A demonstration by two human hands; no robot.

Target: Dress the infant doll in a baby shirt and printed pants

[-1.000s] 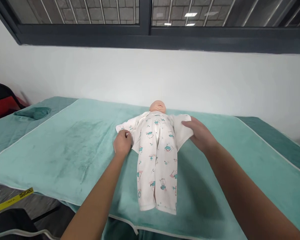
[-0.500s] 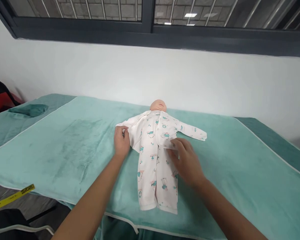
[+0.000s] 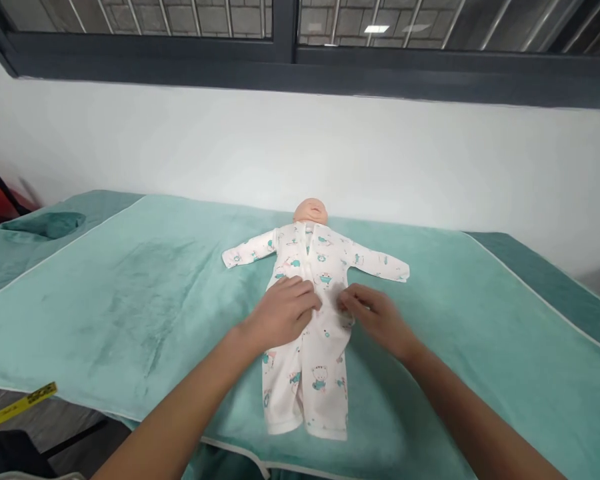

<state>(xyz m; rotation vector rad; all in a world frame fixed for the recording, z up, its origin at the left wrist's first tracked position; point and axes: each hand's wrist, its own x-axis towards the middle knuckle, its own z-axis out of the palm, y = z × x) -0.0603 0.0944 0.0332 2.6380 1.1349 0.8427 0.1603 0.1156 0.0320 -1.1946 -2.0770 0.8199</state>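
A baby doll [image 3: 310,212] is lying on its back in the middle of the surface [image 3: 555,280], with its round, smooth head pointing to the far edge and its legs reaching toward the near edge. It is wearing a soft white sleepsuit [image 3: 305,380] with little teal animal pictures on it. The two sleeves are sticking straight out to the sides, and the legs are lying flat and floppy.

A big fuzzy mint-green towel [image 3: 130,300] with a thin white rim is covering the surface under the doll.

Both hands are resting on the tummy part of the sleepsuit. The left hand [image 3: 280,313] is lying flat on the cloth, its fingers [image 3: 300,290] spread loosely and not gripping anything. The right hand [image 3: 375,317] is sitting just beside it, with its fingers [image 3: 350,300] bent and the tips touching the cloth at the middle. I cannot tell if they are pinching it.

A crumpled dark green cloth [image 3: 45,223] is lying near the far left corner. A flat yellow tape [image 3: 17,407] is showing below the near left edge.
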